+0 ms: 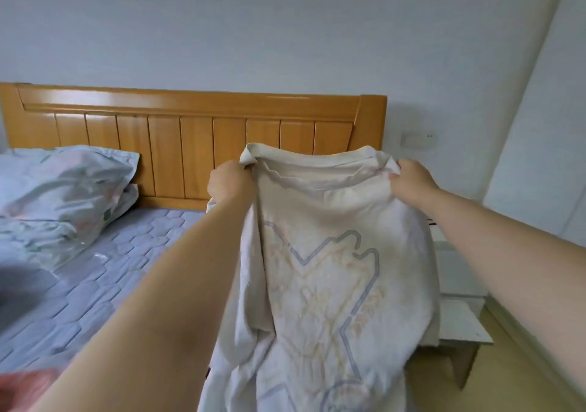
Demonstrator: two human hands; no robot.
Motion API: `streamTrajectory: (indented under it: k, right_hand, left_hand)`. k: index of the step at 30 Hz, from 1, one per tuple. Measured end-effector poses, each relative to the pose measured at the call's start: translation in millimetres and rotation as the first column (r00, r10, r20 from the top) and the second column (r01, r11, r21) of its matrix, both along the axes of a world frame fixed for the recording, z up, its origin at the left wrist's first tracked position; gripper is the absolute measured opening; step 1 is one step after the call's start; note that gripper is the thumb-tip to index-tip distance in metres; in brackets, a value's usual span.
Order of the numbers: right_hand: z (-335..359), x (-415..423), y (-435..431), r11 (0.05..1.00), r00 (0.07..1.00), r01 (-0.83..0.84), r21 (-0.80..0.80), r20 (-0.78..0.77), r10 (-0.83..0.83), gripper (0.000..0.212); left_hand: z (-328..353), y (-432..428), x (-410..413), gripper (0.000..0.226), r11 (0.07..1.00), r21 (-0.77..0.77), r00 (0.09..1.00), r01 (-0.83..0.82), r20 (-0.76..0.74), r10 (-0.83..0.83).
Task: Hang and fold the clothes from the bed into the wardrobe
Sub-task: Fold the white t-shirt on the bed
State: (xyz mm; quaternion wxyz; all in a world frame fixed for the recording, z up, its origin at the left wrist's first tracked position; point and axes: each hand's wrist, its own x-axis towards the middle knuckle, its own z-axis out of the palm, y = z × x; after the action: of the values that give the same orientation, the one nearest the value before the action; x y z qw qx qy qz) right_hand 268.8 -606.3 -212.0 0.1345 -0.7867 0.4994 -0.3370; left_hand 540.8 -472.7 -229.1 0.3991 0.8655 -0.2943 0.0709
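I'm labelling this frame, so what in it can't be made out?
Head view.
Wardrobe: outside the frame.
Shirt hem: cut off by the bottom edge.
Nightstand: mostly behind the shirt.
Dark shape and pink shape, lower left: blurred, cut by edges.
Left hand: fingertips buried in the shirt.

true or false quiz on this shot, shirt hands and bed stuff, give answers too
1. The left hand and the right hand each grip the shirt near its collar. True.
2. The shirt is folded into a neat square. False: it hangs unfolded from both hands.
3. The headboard is wooden. True.
4. The pillow lies to the right of the shirt. False: it lies to the left, against the headboard.
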Motion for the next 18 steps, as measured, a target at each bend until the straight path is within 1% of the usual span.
streamTrajectory:
  k: [2, 3, 4, 5, 6, 7, 8, 9, 10, 11, 12, 13, 15, 16, 17, 18]
  right_hand:
    - [-36, 17, -19, 1.0, 0.999, 0.017, -0.007, -0.041, -0.017, 0.022]
    - [-54, 25, -29, 0.999, 0.996, 0.04, -0.034, -0.076, -0.042, 0.019]
    - [-71, 32, -38, 0.995, 0.988, 0.067, -0.069, -0.135, -0.076, 0.017]
    - [-87, 38, -45, 0.99, 0.971, 0.095, -0.101, -0.209, -0.115, 0.015]
    - [-102, 45, -52, 0.987, 0.949, 0.122, -0.105, -0.279, -0.147, 0.014]
    - [-117, 50, -58, 0.988, 0.933, 0.146, -0.054, -0.325, -0.155, 0.011]
    - [-130, 56, -66, 0.986, 0.934, 0.162, 0.027, -0.326, -0.145, 0.009]
    - [-142, 64, -75, 0.976, 0.952, 0.168, 0.138, -0.28, -0.125, 0.01]
    - [-151, 72, -84, 0.954, 0.968, 0.174, 0.244, -0.218, -0.121, 0.013]
    - [-158, 82, -93, 0.929, 0.978, 0.171, 0.327, -0.167, -0.121, 0.021]
    - [-164, 91, -100, 0.915, 0.985, 0.148, 0.375, -0.138, -0.103, 0.029]
    - [-167, 101, -107, 0.918, 0.991, 0.106, 0.382, -0.112, -0.068, 0.031]
    - [-170, 119, -117, 0.95, 1.0, -0.028, 0.311, 0.004, 0.028, 0.027]
    - [-171, 127, -122, 0.953, 0.994, -0.102, 0.285, 0.066, 0.087, 0.028]
    - [-173, 135, -130, 0.944, 0.983, -0.177, 0.277, 0.105, 0.153, 0.033]
    - [-174, 140, -134, 0.92, 0.968, -0.246, 0.304, 0.127, 0.217, 0.044]
  left_hand:
    - [-42, -22, 13, 0.039, 0.998, 0.07, 0.997, -0.004, 0.073, -0.001]
    - [-61, -31, 19, 0.039, 0.993, 0.116, 0.994, -0.022, 0.113, 0.009]
    - [-79, -39, 23, 0.037, 0.985, 0.17, 0.993, -0.027, 0.121, 0.006]
    - [-94, -45, 26, 0.033, 0.973, 0.229, 0.996, -0.016, 0.09, -0.005]
    - [-107, -52, 28, 0.027, 0.957, 0.29, 0.999, -0.001, 0.037, -0.01]
    - [-118, -59, 28, 0.021, 0.946, 0.323, 0.998, 0.024, -0.059, -0.005]
    - [-128, -67, 29, 0.016, 0.937, 0.345, 0.982, 0.056, -0.189, 0.011]
    - [-138, -75, 30, 0.014, 0.936, 0.342, 0.941, 0.076, -0.335, 0.046]
    - [-146, -84, 32, 0.017, 0.952, 0.293, 0.856, 0.093, -0.511, 0.074]
    - [-150, -92, 32, 0.02, 0.975, 0.203, 0.73, 0.093, -0.679, 0.072]
    - [-153, -102, 31, 0.022, 0.988, 0.128, 0.647, 0.089, -0.761, 0.04]
    - [-154, -111, 31, 0.024, 0.993, 0.067, 0.631, 0.101, -0.776, -0.012]
    - [-151, -134, 31, 0.031, 0.992, -0.011, 0.7, 0.122, -0.708, -0.094]
    - [-149, -145, 32, 0.034, 0.989, -0.044, 0.737, 0.14, -0.662, -0.133]
    - [-145, -157, 33, 0.037, 0.979, -0.113, 0.742, 0.168, -0.639, -0.201]
    - [-143, -166, 35, 0.043, 0.958, -0.182, 0.736, 0.221, -0.613, -0.286]
